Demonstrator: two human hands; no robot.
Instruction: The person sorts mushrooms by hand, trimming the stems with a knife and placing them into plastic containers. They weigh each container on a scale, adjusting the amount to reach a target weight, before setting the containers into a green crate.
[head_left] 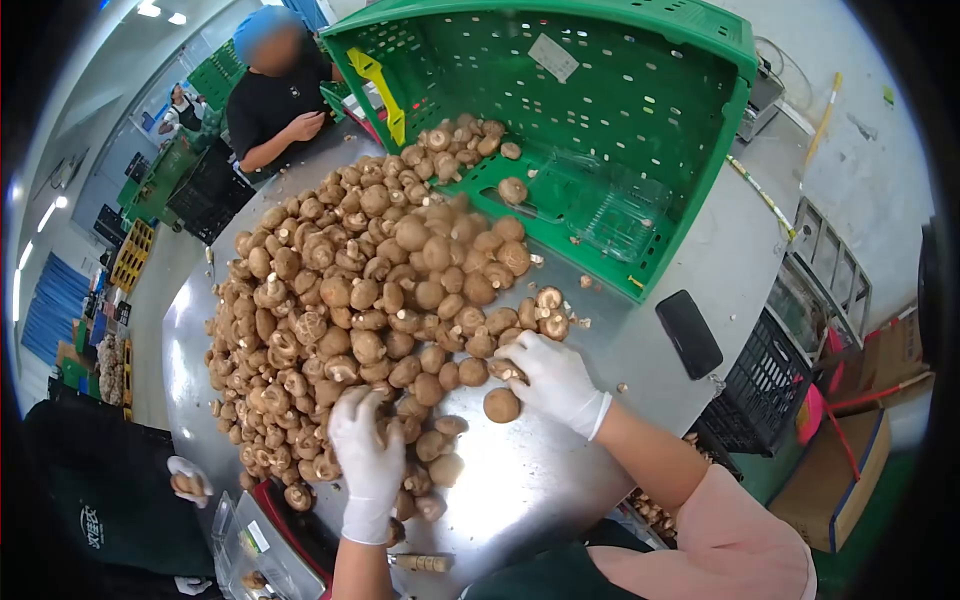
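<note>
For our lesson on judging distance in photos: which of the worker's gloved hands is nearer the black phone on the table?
Right. The right hand rests at the mushroom pile's edge, left of the black phone; the left hand lies farther away, lower left.

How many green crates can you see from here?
At least 3: one tipped crate on the table behind the mushrooms, and others stacked far left beside a person and. More may be hidden back there.
</note>
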